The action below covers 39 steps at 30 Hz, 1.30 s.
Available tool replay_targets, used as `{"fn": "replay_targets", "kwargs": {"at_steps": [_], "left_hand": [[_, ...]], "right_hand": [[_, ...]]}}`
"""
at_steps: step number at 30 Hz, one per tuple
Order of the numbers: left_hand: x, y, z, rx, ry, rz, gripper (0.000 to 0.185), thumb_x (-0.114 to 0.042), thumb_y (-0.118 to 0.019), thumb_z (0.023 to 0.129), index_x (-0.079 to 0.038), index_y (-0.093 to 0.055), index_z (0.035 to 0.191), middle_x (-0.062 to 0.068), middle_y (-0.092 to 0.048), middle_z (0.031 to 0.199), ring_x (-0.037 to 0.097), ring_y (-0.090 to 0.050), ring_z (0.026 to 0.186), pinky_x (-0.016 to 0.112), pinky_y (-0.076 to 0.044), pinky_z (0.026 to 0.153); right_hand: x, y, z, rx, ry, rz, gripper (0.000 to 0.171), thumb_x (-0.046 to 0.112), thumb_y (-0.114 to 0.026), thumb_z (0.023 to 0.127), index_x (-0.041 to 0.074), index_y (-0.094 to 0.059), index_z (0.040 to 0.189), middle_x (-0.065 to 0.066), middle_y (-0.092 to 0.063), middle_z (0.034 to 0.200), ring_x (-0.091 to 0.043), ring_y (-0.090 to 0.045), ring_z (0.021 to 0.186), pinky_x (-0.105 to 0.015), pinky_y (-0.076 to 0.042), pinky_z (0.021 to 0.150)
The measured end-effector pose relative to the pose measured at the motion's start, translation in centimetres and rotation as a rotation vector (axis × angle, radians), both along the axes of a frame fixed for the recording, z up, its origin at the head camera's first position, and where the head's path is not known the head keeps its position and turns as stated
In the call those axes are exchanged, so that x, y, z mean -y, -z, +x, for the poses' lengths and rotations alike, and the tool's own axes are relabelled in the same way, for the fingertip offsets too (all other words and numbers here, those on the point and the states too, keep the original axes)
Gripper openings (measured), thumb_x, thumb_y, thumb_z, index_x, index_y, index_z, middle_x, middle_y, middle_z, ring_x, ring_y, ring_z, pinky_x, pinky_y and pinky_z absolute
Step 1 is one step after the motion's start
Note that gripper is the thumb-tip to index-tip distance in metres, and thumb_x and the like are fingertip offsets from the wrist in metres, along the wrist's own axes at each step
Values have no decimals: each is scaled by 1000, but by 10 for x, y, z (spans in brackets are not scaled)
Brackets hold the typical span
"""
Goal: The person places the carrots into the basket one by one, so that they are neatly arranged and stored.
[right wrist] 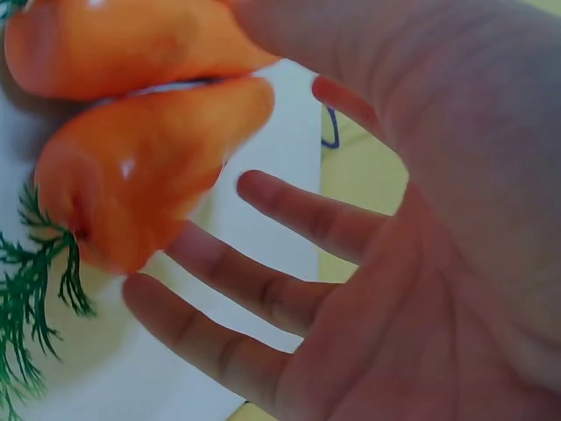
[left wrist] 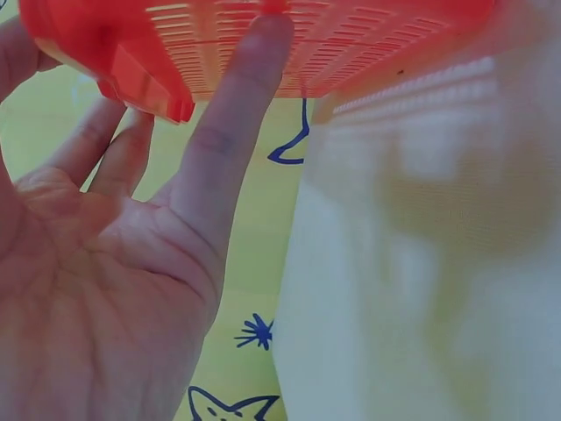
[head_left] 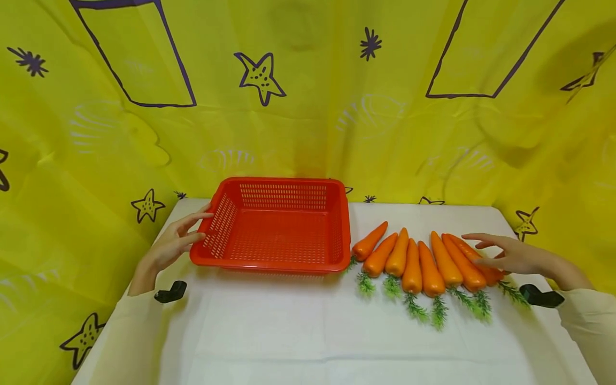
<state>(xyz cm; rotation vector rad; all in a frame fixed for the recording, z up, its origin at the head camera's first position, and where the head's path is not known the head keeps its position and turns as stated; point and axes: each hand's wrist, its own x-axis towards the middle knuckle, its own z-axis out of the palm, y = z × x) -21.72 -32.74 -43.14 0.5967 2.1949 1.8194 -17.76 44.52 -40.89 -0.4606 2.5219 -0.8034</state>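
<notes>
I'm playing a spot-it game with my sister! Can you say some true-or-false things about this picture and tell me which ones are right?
1. The left hand touches the basket. True.
2. The carrots have green leaves. True.
3. The carrots are inside the basket. False; they lie on the white table.
4. The right hand is by the carrots. True.
5. The basket is blue. False; it is red.

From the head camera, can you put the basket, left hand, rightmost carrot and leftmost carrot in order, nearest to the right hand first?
1. Rightmost carrot: beside the right hand.
2. Leftmost carrot: row's left end.
3. Basket: left of the carrots.
4. Left hand: at the basket's left side.
</notes>
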Motion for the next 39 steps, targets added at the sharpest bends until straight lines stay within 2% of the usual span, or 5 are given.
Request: {"fn": "replay_targets", "kwargs": {"at_steps": [8, 16, 24, 30, 39], "left_hand": [[1, 6, -2, 15, 22, 75, 50, 5, -50, 104, 5, -38, 152, 6, -6, 173, 26, -10, 156, 22, -52, 96], [1, 8, -1, 10, 14, 73, 49, 4, -51, 103, 5, -40, 151, 7, -7, 173, 17, -25, 148, 18, -48, 70], [1, 9, -1, 19, -9, 85, 48, 5, -53, 102, 4, -42, 150, 6, -8, 173, 23, -20, 151, 19, -52, 79], [-1, 8, 0, 5, -23, 89, 48, 6, -52, 102, 7, -43, 149, 8, -10, 173, 10, -36, 142, 22, -56, 86], [-5, 3, 4, -20, -89, 20, 46, 6, -53, 101, 9, -45, 146, 11, -15, 172, 13, -41, 141, 24, -57, 87]], "right_hand": [[-10, 6, -4, 136, -27, -73, 65, 14, -65, 101, 47, -42, 152, -45, -45, 129, -17, -63, 77, -32, -55, 62], [-12, 13, -8, 30, -84, 0, 68, 16, -72, 97, 24, -41, 157, -38, -55, 127, -37, -60, 108, -28, -53, 74], [-11, 17, -10, 32, -69, -32, 68, 13, -71, 97, 24, -41, 157, -40, -55, 126, -20, -61, 95, -27, -52, 72], [-11, 16, -8, 24, -84, -67, 68, 9, -69, 98, 37, -43, 154, -38, -56, 123, -12, -61, 88, -27, -52, 70], [-8, -4, -9, -31, -80, -22, 68, 8, -70, 96, 23, -42, 157, -41, -51, 127, -29, -64, 99, -29, -54, 66]]}}
